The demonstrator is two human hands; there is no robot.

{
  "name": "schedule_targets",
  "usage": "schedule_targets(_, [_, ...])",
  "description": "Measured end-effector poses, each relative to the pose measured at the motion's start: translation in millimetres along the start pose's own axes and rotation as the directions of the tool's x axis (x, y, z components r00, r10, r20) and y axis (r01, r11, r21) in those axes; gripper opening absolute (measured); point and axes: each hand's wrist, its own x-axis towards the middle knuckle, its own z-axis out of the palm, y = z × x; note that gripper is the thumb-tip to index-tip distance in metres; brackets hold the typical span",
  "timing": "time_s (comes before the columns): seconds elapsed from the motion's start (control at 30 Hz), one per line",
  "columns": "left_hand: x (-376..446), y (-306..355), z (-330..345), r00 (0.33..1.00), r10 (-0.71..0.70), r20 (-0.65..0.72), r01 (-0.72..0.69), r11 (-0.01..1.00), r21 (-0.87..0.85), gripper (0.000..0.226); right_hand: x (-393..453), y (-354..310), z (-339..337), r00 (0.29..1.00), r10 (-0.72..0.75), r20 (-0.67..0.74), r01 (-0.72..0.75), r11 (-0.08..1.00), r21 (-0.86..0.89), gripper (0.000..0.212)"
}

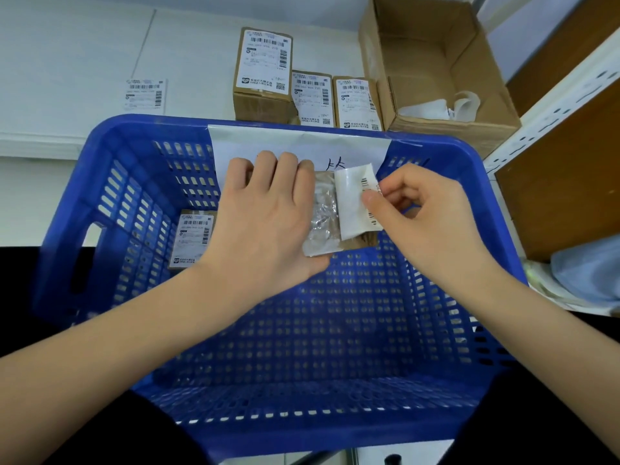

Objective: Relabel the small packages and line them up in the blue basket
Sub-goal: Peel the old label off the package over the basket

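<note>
Fingertips of right hand (407, 203) pinching barcode label (357, 203), peeled partway off small package (330, 216). Left hand (265, 213) gripping that package above blue basket (100, 182). Best peeled slowly toward 3 o'clock, package braced firm. One labelled package (193, 238) already inside at 9 o'clock.

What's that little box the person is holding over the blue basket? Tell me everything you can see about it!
The small package is a brown cardboard box held above the blue basket. Most of it is hidden. The left hand grips it from the left side. Crinkly clear tape or film runs down its face. A white barcode label is partly lifted off it, pinched at its edge by the right hand. The box's brown bottom corner peeks out below the label.
</note>
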Motion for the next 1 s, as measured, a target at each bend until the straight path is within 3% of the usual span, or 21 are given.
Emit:
schedule_targets(0.27, [-5, 10, -1, 0.997, 0.068, 0.026, -0.069, 0.997, 0.038, 0.069, -2, 4, 6, 0.999, -0.026, -0.025, 0.017, 0.955, -0.296, 0.013])
schedule_targets(0.4, [-10, 15, -1, 0.994, 0.086, 0.067, -0.095, 0.987, 0.133, 0.071, -5, 7, 14, 0.988, -0.148, 0.041, 0.147, 0.833, -0.533, 0.018])
schedule_targets(0.5, [-13, 16, -2, 0.994, 0.075, 0.074, -0.083, 0.989, 0.122, 0.069, -10, 5, 16, 0.958, -0.273, 0.091, 0.274, 0.771, -0.575, 0.027])
schedule_targets(0.63, [-11, 13, -2, 0.996, 0.054, 0.077, -0.062, 0.992, 0.108, 0.071, -10, 9, 11, 0.965, -0.206, 0.164, 0.261, 0.823, -0.505, 0.026])
schedule_targets(0.8, [-9, 11, 0, 0.996, 0.033, 0.082, -0.039, 0.997, 0.069, 0.072, -3, -1, -5, 0.982, 0.038, 0.186, -0.008, 0.988, -0.157, 0.010])
schedule_targets(0.9, [-8, 10, -1, 0.996, 0.030, 0.089, -0.036, 0.997, 0.068, 0.072, -4, -5, -3, 0.967, 0.156, 0.201, -0.165, 0.986, 0.028, 0.018])
schedule_targets(1.0, [-8, 11, -2, 0.996, 0.038, 0.075, -0.042, 0.998, 0.055, 0.070, -5, -3, 2, 0.962, 0.210, 0.172, -0.216, 0.976, 0.016, 0.021])
